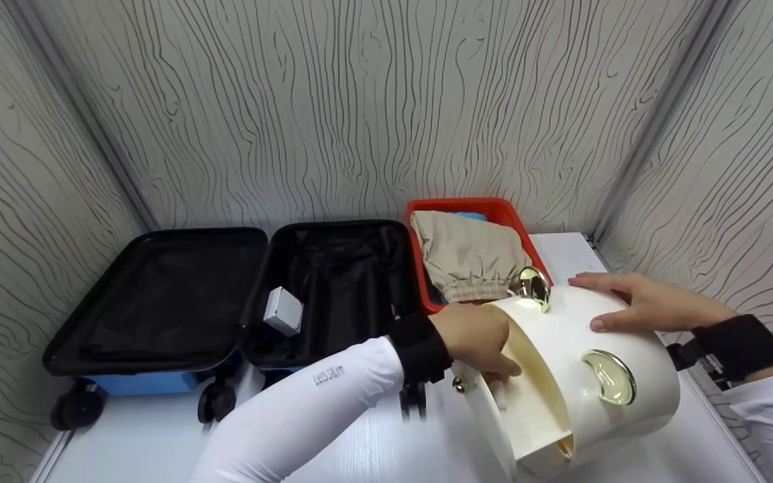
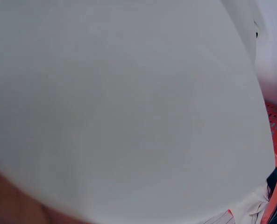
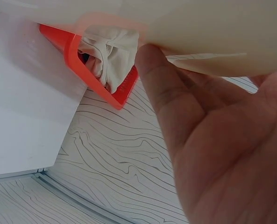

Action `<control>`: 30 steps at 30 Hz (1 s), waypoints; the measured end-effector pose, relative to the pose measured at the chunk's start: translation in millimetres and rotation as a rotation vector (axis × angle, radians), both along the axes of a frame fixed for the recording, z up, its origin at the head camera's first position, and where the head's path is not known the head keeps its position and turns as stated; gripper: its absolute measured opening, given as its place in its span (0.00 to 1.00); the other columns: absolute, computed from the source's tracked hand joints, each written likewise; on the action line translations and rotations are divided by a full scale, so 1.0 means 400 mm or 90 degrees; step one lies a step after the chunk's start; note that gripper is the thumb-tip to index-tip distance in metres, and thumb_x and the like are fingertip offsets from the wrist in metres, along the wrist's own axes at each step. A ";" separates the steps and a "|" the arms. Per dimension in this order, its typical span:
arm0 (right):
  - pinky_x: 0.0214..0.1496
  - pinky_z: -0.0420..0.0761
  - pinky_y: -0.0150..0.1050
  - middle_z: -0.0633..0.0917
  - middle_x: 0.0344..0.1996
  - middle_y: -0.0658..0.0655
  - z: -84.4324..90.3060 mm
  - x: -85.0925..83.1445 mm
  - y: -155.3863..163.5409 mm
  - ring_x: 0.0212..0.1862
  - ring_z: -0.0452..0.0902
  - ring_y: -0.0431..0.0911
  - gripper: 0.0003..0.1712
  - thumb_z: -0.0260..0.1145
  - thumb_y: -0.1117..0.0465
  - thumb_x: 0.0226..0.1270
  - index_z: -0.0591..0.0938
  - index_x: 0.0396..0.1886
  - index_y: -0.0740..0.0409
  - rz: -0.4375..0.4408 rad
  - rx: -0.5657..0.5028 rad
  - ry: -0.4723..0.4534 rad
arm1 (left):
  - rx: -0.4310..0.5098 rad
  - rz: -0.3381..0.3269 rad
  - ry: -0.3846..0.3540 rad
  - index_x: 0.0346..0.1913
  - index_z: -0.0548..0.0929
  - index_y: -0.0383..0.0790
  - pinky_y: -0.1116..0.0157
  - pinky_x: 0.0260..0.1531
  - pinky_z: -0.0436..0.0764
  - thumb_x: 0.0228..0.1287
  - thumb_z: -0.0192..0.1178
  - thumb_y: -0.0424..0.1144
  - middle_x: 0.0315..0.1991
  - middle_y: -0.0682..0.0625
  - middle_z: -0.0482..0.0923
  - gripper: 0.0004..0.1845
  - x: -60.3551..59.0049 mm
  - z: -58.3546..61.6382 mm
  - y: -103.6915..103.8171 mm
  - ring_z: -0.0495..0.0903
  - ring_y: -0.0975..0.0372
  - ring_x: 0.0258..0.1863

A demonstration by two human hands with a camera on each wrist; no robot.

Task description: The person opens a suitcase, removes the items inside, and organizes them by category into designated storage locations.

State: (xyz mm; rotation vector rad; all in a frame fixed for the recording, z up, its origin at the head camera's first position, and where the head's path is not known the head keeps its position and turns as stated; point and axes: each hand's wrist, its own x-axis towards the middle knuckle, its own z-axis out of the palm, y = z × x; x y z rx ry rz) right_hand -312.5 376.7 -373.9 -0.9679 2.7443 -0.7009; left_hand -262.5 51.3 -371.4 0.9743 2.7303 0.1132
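Note:
A glossy cream drawer box [image 1: 618,429] with a rounded body and gold-coloured fittings lies tilted at the right. Its drawer [image 1: 535,419] is pulled out towards the left. My left hand [image 1: 477,335] reaches down into the drawer, its fingers partly hidden behind the drawer front. A blurred whitish thing [image 1: 499,397] shows by these fingers; I cannot tell whether they grip it. The pale drawer front [image 2: 129,112] fills most of the left wrist view. On top of the box body rests my right hand [image 1: 641,302], fingers extended along the curved shell.
An open black-lined suitcase [image 1: 165,302] on wheels spreads across the left. A small white box [image 1: 284,311] stands inside its right half. Behind the drawer box is a red basket [image 1: 415,268] with folded beige clothing [image 1: 470,251]. Wood-patterned walls [image 1: 359,114] enclose the white table [image 1: 353,443].

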 end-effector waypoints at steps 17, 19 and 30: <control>0.68 0.68 0.24 0.79 0.74 0.68 0.001 -0.002 0.000 0.74 0.71 0.72 0.39 0.80 0.52 0.68 0.79 0.76 0.58 -0.003 0.011 0.002 | 0.411 -0.091 0.113 0.29 0.82 0.43 0.75 0.31 0.67 0.79 0.65 0.49 0.24 0.55 0.77 0.18 0.032 -0.027 -0.206 0.70 0.70 0.27; 0.68 0.68 0.23 0.78 0.75 0.69 0.001 -0.001 -0.001 0.74 0.71 0.73 0.39 0.80 0.53 0.68 0.79 0.76 0.57 -0.005 0.007 -0.003 | 0.409 -0.098 0.094 0.27 0.84 0.44 0.76 0.30 0.67 0.78 0.65 0.50 0.22 0.58 0.76 0.19 0.035 -0.050 -0.235 0.69 0.72 0.24; 0.66 0.69 0.22 0.80 0.74 0.67 -0.002 0.000 0.000 0.74 0.74 0.51 0.39 0.80 0.53 0.68 0.79 0.76 0.56 -0.006 0.005 0.007 | 0.330 -0.114 0.024 0.42 0.92 0.48 0.82 0.35 0.72 0.73 0.71 0.54 0.37 0.57 0.92 0.13 0.073 -0.177 -0.259 0.85 0.73 0.32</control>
